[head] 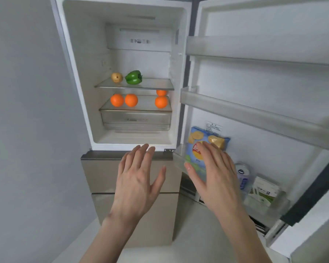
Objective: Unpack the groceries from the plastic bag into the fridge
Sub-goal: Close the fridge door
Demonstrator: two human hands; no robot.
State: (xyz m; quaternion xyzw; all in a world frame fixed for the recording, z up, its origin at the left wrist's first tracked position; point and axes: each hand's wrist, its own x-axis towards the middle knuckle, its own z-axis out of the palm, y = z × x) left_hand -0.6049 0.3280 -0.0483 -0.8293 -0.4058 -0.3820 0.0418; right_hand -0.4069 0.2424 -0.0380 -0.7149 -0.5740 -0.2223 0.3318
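Blue chip bag [196, 147] stands upright in the lowest door bin [180, 158], just beyond the right hand [215, 173], nearer it than the left hand [139, 175]; both hands flat, fingers spread, holding nothing. Same bin holds a can [242, 175] and carton [264, 190]; fridge shelves carry oranges [131, 100], a pepper [133, 77], a pear [117, 77]. No plastic bag visible.

Even, soft, bright light, no hard shadows. Fridge [122, 73] interior brightest, white walls near washed out. Wide-angle bend: door shelves [254, 52] right of the fridge bow and smear toward frame edge. Overall slightly soft; back-wall label unreadable.
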